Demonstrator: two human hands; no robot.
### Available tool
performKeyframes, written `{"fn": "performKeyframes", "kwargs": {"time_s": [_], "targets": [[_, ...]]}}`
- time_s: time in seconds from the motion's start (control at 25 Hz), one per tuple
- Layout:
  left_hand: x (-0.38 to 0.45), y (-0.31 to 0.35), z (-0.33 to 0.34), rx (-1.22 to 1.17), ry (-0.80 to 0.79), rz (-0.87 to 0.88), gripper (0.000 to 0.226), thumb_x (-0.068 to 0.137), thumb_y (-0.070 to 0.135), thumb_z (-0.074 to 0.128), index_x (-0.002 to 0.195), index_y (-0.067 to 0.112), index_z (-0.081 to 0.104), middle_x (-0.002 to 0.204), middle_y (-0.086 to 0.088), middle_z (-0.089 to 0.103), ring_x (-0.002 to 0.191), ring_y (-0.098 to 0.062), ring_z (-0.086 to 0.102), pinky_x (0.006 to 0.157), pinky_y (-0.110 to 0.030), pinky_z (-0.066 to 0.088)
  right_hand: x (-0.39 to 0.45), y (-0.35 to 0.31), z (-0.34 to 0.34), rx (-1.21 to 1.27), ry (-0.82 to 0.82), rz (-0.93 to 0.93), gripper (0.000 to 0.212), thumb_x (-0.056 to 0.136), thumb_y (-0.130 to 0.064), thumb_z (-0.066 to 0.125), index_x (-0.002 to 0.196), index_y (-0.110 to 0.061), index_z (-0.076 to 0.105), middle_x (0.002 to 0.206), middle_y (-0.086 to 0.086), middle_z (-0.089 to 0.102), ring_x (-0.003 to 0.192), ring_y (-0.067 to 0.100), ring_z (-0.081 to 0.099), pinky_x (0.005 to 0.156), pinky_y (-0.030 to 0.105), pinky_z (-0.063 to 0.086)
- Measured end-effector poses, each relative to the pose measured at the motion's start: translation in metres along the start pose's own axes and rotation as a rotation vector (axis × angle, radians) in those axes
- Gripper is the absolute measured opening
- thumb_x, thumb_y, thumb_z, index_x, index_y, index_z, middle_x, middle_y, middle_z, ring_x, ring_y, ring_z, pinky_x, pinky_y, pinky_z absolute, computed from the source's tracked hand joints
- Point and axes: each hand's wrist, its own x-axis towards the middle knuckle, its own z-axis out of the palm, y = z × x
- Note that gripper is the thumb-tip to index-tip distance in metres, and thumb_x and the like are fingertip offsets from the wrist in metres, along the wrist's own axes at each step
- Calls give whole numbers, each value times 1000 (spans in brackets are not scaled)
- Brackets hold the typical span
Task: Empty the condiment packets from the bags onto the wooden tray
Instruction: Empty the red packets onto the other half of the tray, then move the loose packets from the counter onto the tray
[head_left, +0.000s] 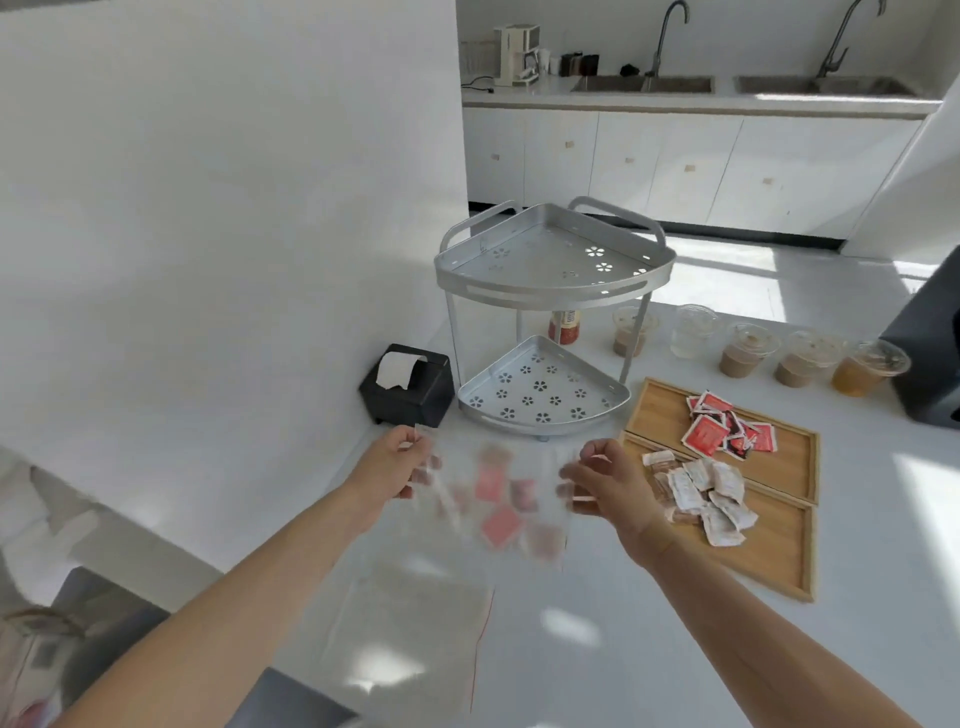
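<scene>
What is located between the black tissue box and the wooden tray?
In the head view, the silver corner rack stands on the counter between the black tissue box and the wooden tray.

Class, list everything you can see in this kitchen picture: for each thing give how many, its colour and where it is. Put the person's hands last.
Clear bag: one, holding red and pink packets, held up between both hands.
Flat clear bag: one, on the table below it.
Wooden tray: one, two compartments, right of the hands.
Red packets: a pile, far compartment.
White packets: a pile, near compartment.
Corner rack: one, silver, two tiers, table centre.
Jar: one, red contents, behind the rack.
Napkin box: one, black, left of the rack.
Lidded cups: six, clear, mostly brown contents, behind the tray.
Sinks: two, far counter.
Coffee maker: one, cream, far counter.
Left hand: pinches the bag's left edge.
Right hand: pinches its right edge.
</scene>
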Motion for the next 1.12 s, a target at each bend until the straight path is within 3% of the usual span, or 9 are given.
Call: {"fn": "performKeyframes", "kwargs": {"time_s": [0.12,0.2,0.4,0.6,0.72,0.88,1.12], "targets": [[1,-41,-37,97,109,-5,11,98,27,54,93,18,58,71,0,66,48,-11,52,46,-20,37,-4,22,45,-70,-38,57,30,89,-1,64,112,-16,52,89,12,64,66,25,64,53,32,54],[5,-68,-58,129,165,-12,12,98,27,54,91,19,59,65,0,61,45,-11,45,45,-21,36,-3,37,74,-141,-34,82,35,88,-1,63,116,-20,54,87,10,62,61,22,63,51,30,53],[23,-121,-97,233,237,-64,8,97,20,52,100,23,59,75,-3,63,59,-18,50,54,-28,40,7,68,128,-302,-43,135,33,87,3,59,112,-19,56,83,9,61,56,16,67,55,31,56],[40,-154,-113,333,206,-108,26,92,7,51,116,16,57,86,-8,61,69,-24,56,60,-28,44,24,95,159,-433,-14,214,32,87,3,56,113,-15,57,80,11,65,61,22,68,65,39,61],[43,-164,-113,450,206,-94,32,91,5,52,121,15,57,91,-8,63,81,-25,59,72,-31,48,32,105,168,-555,19,204,29,86,0,55,111,-14,58,78,10,68,64,24,69,67,43,63],[42,-175,-108,693,154,10,44,91,18,58,134,20,46,104,-4,59,102,-24,59,84,-36,50,33,116,172,-795,27,176,31,84,-9,63,111,-23,58,86,5,70,77,26,70,74,43,61],[44,-179,-104,912,174,41,42,94,34,53,134,23,45,115,-4,57,110,-24,56,79,-38,51,34,121,162,-1016,34,46,40,85,-31,69,122,-30,55,108,-6,65,95,15,63,68,29,49]]}}
